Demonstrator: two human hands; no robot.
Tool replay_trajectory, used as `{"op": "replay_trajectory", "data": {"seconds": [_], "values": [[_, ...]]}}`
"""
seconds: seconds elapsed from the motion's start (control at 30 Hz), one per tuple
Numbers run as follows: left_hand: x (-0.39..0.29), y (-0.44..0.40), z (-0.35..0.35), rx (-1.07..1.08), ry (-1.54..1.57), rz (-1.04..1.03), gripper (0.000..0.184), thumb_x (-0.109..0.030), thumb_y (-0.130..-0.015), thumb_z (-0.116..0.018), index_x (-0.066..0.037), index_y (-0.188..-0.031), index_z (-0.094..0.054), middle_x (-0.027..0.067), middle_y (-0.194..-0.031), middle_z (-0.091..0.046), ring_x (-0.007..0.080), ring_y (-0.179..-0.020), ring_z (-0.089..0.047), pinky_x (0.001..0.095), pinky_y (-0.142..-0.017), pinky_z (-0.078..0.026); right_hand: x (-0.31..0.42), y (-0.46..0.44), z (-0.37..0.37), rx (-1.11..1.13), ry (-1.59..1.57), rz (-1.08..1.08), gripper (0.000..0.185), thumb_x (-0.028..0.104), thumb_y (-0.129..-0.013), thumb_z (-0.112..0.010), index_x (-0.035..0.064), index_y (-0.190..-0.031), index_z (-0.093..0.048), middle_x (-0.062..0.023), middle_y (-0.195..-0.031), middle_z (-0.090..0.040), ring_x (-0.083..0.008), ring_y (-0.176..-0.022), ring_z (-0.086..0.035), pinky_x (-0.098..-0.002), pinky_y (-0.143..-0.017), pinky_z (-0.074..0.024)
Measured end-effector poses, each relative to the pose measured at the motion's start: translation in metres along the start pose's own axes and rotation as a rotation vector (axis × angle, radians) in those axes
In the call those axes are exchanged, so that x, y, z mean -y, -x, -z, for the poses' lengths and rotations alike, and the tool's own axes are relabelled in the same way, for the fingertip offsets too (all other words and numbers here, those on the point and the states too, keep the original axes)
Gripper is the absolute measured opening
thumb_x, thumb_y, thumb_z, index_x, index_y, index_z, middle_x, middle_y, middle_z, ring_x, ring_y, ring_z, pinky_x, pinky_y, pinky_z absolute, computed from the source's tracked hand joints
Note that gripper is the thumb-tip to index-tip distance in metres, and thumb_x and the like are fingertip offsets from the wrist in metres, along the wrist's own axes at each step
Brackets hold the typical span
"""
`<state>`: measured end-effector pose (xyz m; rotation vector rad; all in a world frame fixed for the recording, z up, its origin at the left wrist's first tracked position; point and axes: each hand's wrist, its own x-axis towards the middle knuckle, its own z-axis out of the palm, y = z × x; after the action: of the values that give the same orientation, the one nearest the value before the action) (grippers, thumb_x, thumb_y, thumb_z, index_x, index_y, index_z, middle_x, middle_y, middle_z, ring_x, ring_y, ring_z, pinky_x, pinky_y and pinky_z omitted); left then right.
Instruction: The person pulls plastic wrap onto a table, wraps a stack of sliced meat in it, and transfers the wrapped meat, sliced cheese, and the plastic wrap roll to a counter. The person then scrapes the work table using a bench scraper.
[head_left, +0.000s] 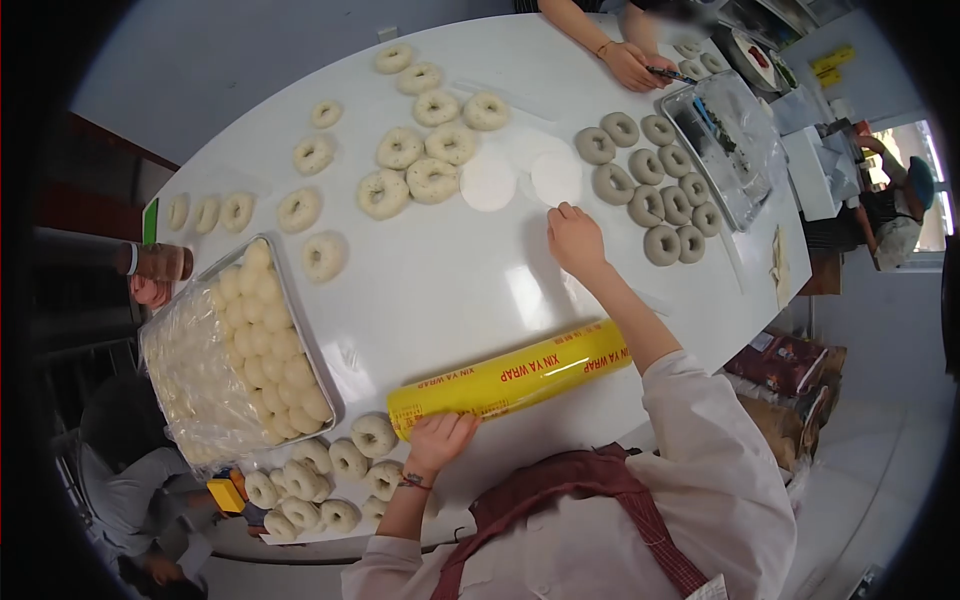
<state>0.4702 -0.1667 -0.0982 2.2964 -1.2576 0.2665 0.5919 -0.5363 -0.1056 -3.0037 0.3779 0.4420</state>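
A long yellow roll of plastic wrap (pixel 530 368), printed XIN YA WRAP in red, lies across the table in front of me. My left hand (pixel 443 440) is closed over the near side of its left end. Beyond the roll, my right hand (pixel 577 240) is stretched out low over the table with its fingers curled together. What those fingers pinch, if anything, is too small to make out. Just past them lie two white paper rounds (pixel 487 182), the right one (pixel 556 178) close to my fingertips. Ring-shaped pale dough (pixel 434 180) sits left of the papers.
Darker dough rings (pixel 646 166) lie at the right, beside a plastic-covered metal tray (pixel 735 170). A tray of dough balls (pixel 318 350) under film stands at the left; more rings (pixel 305 480) are below it. Across the table, another person's hands (pixel 635 66) hold a dark, slim object.
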Motion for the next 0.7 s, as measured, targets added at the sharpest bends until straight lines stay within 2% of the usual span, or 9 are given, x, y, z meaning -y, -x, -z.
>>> {"op": "replay_trajectory", "data": {"seconds": [0.07, 0.1, 0.17, 0.27, 0.4, 0.47, 0.6, 0.67, 0.7], "values": [[-0.002, 0.001, 0.000, 0.005, 0.003, 0.014, 0.018, -0.022, -0.076, -0.077, -0.016, -0.083, -0.061, -0.0045, -0.067, -0.051, 0.0101, -0.058, -0.055, 0.0249, -0.052, -0.041, 0.011, 0.006, -0.002, -0.147, -0.178, 0.053, 0.030, 0.007, -0.083, -0.055, 0.0004, -0.112, -0.056, -0.0121, -0.115, -0.058, -0.0276, -0.108, -0.057, -0.0370, -0.090, -0.0490], [-0.002, 0.002, 0.000, 0.010, 0.007, 0.014, 0.018, -0.022, -0.076, -0.077, -0.016, -0.083, -0.062, -0.0046, -0.067, -0.052, 0.0101, -0.059, -0.055, 0.0248, -0.052, -0.040, 0.011, 0.007, -0.012, -0.144, -0.177, 0.052, 0.030, 0.007, -0.083, -0.055, 0.0004, -0.112, -0.056, -0.0121, -0.115, -0.058, -0.0276, -0.108, -0.057, -0.0370, -0.090, -0.0490], [-0.001, 0.001, 0.000, 0.005, 0.008, 0.010, 0.017, -0.022, -0.076, -0.077, -0.016, -0.083, -0.062, -0.0046, -0.067, -0.052, 0.0101, -0.059, -0.055, 0.0246, -0.053, -0.040, 0.009, 0.001, -0.040, -0.477, -0.197, 0.209, 0.029, 0.007, -0.082, -0.056, 0.0010, -0.110, -0.057, -0.0117, -0.115, -0.058, -0.0272, -0.105, -0.057, -0.0371, -0.089, -0.0489], [-0.001, 0.001, 0.000, 0.003, 0.005, 0.006, 0.017, -0.022, -0.076, -0.077, -0.016, -0.083, -0.062, -0.0046, -0.067, -0.053, 0.0102, -0.058, -0.055, 0.0246, -0.053, -0.040, 0.002, -0.011, -0.054, -0.583, -0.074, 0.179, 0.028, 0.008, -0.083, -0.056, 0.0009, -0.110, -0.057, -0.0117, -0.115, -0.058, -0.0271, -0.107, -0.056, -0.0368, -0.090, -0.0482], [0.000, 0.000, 0.000, -0.003, 0.013, -0.003, 0.017, -0.022, -0.076, -0.077, -0.016, -0.084, -0.063, -0.0047, -0.067, -0.052, 0.0100, -0.058, -0.055, 0.0246, -0.052, -0.040, 0.020, -0.025, -0.027, -0.374, -0.199, 0.113, 0.030, 0.009, -0.083, -0.057, 0.0002, -0.112, -0.056, -0.0125, -0.119, -0.056, -0.0277, -0.114, -0.053, -0.0364, -0.095, -0.0464], [-0.001, -0.003, 0.002, -0.002, 0.002, 0.000, 0.018, -0.022, -0.076, -0.077, -0.016, -0.083, -0.062, -0.0047, -0.067, -0.052, 0.0099, -0.058, -0.055, 0.0246, -0.052, -0.040, 0.036, -0.043, -0.013, -0.333, -0.236, 0.222, 0.034, 0.011, -0.086, -0.058, 0.0041, -0.118, -0.054, -0.0114, -0.129, -0.054, -0.0280, -0.119, -0.051, -0.0383, -0.097, -0.0455], [-0.002, 0.000, 0.000, 0.024, 0.037, 0.032, 0.017, -0.017, -0.073, -0.078, -0.016, -0.078, -0.062, -0.0038, -0.066, -0.054, 0.0121, -0.058, -0.056, 0.0268, -0.053, -0.042, 0.054, -0.088, -0.018, -0.506, -0.191, 0.387, 0.032, 0.012, -0.084, -0.060, 0.0063, -0.115, -0.056, -0.0095, -0.128, -0.053, -0.0272, -0.117, -0.051, -0.0403, -0.097, -0.0446], [-0.002, 0.001, -0.001, 0.020, 0.031, 0.034, 0.017, -0.017, -0.073, -0.077, -0.016, -0.078, -0.061, -0.0039, -0.066, -0.054, 0.0121, -0.057, -0.056, 0.0267, -0.053, -0.042, 0.056, -0.097, -0.019, -0.520, -0.181, 0.594, 0.026, 0.012, -0.082, -0.061, 0.0085, -0.108, -0.059, -0.0105, -0.113, -0.057, -0.0255, -0.108, -0.053, -0.0414, -0.096, -0.0431], [-0.003, 0.001, -0.001, 0.015, 0.033, 0.041, 0.017, -0.017, -0.073, -0.077, -0.016, -0.078, -0.061, -0.0040, -0.066, -0.054, 0.0121, -0.057, -0.056, 0.0267, -0.052, -0.042, 0.055, -0.098, -0.018, -0.519, -0.184, 0.595, 0.026, 0.012, -0.082, -0.061, 0.0085, -0.108, -0.059, -0.0105, -0.113, -0.057, -0.0255, -0.108, -0.053, -0.0414, -0.096, -0.0431]]}}
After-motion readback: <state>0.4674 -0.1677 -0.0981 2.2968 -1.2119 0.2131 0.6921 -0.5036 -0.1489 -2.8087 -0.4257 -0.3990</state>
